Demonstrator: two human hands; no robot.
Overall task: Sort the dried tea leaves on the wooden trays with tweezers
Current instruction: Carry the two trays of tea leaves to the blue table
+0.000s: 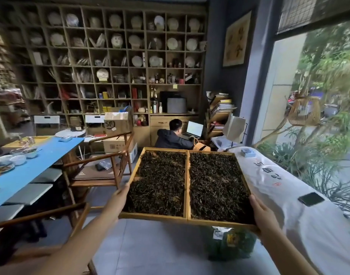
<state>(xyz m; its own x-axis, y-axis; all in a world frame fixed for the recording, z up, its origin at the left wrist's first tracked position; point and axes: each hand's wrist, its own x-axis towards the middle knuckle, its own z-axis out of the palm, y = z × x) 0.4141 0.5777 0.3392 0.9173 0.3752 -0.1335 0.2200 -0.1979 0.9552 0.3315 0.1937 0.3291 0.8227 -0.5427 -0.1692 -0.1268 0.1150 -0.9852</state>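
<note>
Two wooden trays [187, 187], side by side and full of dried tea leaves [217, 183], are held in the air at the centre of the view, above the floor and not yet on any surface. The left hand [118, 197] grips the outer rail of the left tray at about 9 o'clock, thumb on top; the right hand [262, 211] grips the outer rail of the right tray at about 4 o'clock, fingers wrapped under the frame.

No tweezers can be seen, so the step in hand is judged to be carrying, with sorting not yet begun. The white-covered tabletop [285, 187], at 3 o'clock of the trays, seems the likely place to set them down.

For this to be done well, both trays should be kept level and pressed together, since the centre seam is supported only by that inward pressure. They are best lowered slowly, clear of the dark phone [311, 199] lying on the cloth. A tilt would spill the loose leaves over the low rims.
</note>
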